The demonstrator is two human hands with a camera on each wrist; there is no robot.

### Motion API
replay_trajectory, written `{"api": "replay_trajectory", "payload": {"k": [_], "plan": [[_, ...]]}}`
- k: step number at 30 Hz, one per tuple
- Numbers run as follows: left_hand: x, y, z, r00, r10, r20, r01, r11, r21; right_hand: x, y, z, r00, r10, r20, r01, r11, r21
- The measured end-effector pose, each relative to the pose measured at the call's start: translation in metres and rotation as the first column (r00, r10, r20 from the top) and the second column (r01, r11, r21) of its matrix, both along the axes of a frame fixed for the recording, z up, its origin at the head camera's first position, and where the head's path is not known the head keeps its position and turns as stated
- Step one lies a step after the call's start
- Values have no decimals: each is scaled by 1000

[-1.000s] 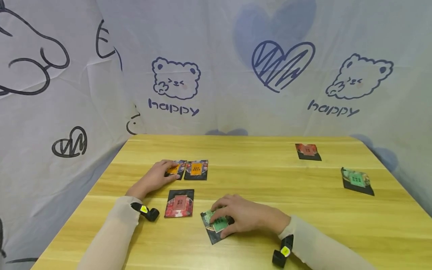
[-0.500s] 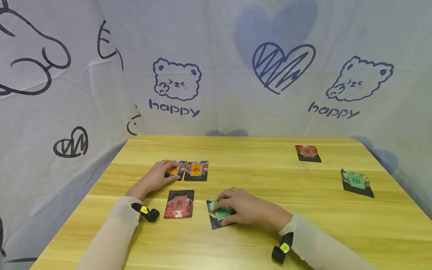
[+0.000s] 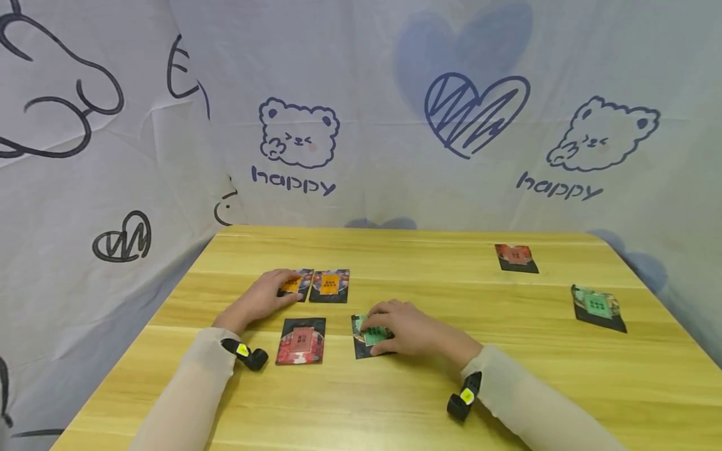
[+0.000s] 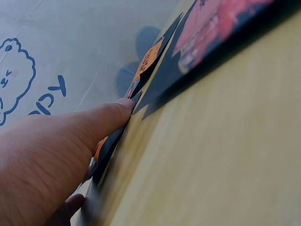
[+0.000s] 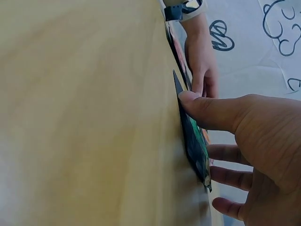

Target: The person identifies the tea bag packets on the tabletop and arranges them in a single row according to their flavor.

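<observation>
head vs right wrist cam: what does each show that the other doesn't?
Head only: the whole table, the two orange packets, the red packet by the left hand, and far red and green packets at the right.
Right wrist only: an edge-on look at the thumb against the near green packet's edge.
Both: the right hand on that packet, and the left hand beyond.

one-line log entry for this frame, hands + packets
left hand: rests on orange packet | right hand: fingers on green packet, flat on table | red packet: untouched between the hands
</observation>
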State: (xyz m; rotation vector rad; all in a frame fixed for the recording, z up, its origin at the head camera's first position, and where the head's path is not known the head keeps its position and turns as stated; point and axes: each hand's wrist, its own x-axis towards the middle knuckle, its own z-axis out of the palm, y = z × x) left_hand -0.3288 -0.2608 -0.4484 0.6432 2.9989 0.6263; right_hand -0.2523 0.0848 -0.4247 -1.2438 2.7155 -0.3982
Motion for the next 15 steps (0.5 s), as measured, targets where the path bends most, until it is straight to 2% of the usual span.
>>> {"api": "replay_trajectory", "payload": {"k": [15], "plan": [[0, -1, 0, 1000, 13, 11, -13, 1000, -9, -29, 1, -3, 997, -79, 20, 80, 996, -47]]}}
